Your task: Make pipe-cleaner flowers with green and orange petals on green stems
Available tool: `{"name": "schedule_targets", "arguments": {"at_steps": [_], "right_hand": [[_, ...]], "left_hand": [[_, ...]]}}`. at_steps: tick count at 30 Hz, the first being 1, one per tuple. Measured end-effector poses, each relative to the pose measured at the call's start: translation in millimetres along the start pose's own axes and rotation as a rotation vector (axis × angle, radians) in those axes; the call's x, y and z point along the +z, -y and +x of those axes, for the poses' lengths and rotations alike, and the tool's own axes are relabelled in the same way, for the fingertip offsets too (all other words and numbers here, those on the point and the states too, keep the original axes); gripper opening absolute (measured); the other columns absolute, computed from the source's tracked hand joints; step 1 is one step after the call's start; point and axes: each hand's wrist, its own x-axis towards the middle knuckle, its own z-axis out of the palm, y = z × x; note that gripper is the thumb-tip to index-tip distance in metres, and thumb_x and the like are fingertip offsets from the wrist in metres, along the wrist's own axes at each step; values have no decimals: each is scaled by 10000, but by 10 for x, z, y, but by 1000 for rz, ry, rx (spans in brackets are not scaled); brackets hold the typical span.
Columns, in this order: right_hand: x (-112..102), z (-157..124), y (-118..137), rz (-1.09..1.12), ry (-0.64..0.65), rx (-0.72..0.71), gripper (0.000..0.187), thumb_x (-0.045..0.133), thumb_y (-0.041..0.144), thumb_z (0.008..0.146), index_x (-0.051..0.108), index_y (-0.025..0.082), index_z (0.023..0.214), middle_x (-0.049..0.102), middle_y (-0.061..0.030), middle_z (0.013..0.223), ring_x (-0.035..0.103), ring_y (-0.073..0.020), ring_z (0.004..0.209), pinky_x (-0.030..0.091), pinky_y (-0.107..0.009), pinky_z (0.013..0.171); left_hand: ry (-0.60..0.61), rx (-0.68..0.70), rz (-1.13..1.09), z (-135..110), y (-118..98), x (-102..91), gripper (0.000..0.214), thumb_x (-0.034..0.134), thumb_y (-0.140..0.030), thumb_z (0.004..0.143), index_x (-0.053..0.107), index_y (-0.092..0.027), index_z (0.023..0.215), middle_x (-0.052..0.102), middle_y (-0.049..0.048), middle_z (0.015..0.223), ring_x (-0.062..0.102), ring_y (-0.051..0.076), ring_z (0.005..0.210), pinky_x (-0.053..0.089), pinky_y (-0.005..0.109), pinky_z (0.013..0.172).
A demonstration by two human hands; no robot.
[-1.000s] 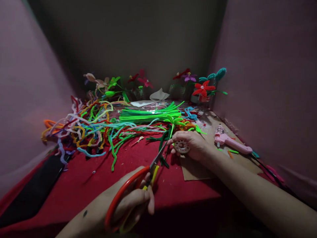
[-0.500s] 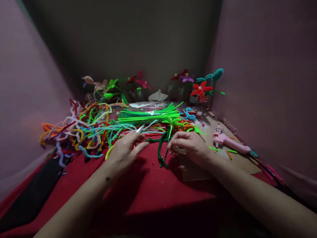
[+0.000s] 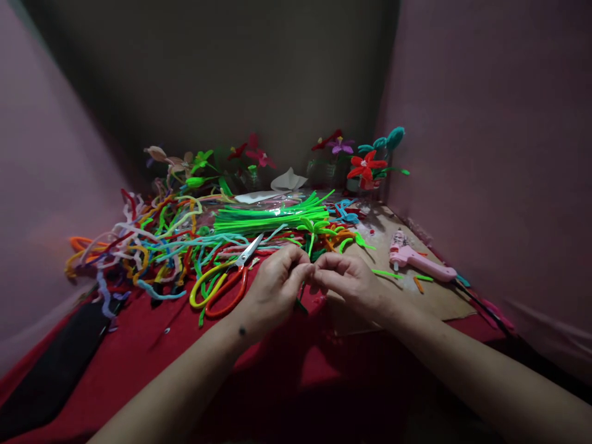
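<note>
My left hand and my right hand meet in front of me, fingertips pinched together around the stem of a bright green pipe cleaner flower. Its petals spread above the fingers, and most of the stem is hidden. Dark green pipe cleaner ends show just below the fingers. To the left of my left hand lie scissors with one yellow and one red handle, blades pointing away. Behind the flower rests a bundle of green pipe cleaners.
A tangle of coloured pipe cleaners covers the left side. On the right, a pink glue gun lies on cardboard. Finished flowers stand along the back. A black flat object is at the left edge of the red cloth.
My left hand has moved right, away from the scissors, and now meets my right hand at the flower's stem. The scissors are now in plain sight. The whole view has shifted slightly.
</note>
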Motion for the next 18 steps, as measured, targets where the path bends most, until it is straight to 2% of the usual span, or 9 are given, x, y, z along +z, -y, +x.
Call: {"name": "schedule_targets", "arguments": {"at_steps": [3, 5, 8, 10, 12, 14, 16, 18], "right_hand": [[7, 11, -4, 253, -17, 74, 145, 548, 292, 780, 585, 160, 732, 573, 13, 647, 529, -93, 574, 404, -220, 561], [18, 18, -29, 408, -39, 131, 136, 543, 284, 765, 573, 161, 716, 565, 18, 604, 523, -94, 513, 396, -217, 502], [31, 21, -59, 488, -100, 128, 129, 538, 246, 737, 557, 152, 649, 539, 24, 552, 489, -87, 460, 377, -213, 455], [24, 24, -48, 471, -171, 99, 120, 540, 238, 724, 563, 147, 650, 540, 21, 554, 480, -83, 461, 365, -208, 449], [-8, 27, -9, 438, -243, 110, 122, 541, 262, 723, 563, 151, 678, 559, 13, 575, 499, -92, 479, 374, -215, 464], [-68, 20, 38, 377, -272, 120, 146, 523, 303, 743, 545, 164, 705, 569, 6, 595, 526, -113, 503, 401, -241, 497], [-152, -7, 64, 207, -256, 56, 174, 479, 329, 790, 530, 174, 730, 564, -2, 626, 539, -129, 555, 421, -270, 552], [-244, -52, 51, -101, -234, -75, 194, 433, 327, 843, 537, 182, 768, 559, -14, 689, 536, -139, 643, 425, -287, 629]], "left_hand": [[-111, 277, 202, -18, 55, 51, 136, 404, -171, 847, 457, -179, 722, 512, 15, 727, 488, 133, 700, 406, 266, 668], [-111, 460, 352, -26, 100, 71, 106, 405, -153, 849, 480, -172, 777, 551, 54, 805, 504, 154, 761, 425, 285, 695], [7, 677, 545, -59, 141, 86, 148, 394, -117, 838, 533, -144, 884, 591, 126, 970, 524, 193, 849, 446, 339, 752], [109, 734, 567, -100, 141, 97, 223, 359, -100, 838, 557, -130, 937, 596, 159, 1042, 539, 222, 924, 444, 386, 813], [194, 738, 525, -142, 127, 105, 259, 345, -102, 841, 571, -136, 964, 598, 166, 1083, 542, 234, 989, 431, 409, 861], [219, 704, 466, -160, 112, 94, 243, 363, -115, 846, 580, -155, 948, 625, 141, 1036, 561, 213, 957, 438, 379, 849], [117, 585, 425, -128, 110, 52, 196, 393, -145, 850, 584, -168, 888, 645, 99, 910, 576, 177, 846, 448, 322, 787], [-58, 376, 405, -42, 130, -14, 159, 426, -201, 850, 581, -174, 832, 631, 63, 805, 564, 157, 760, 441, 283, 729]]}}
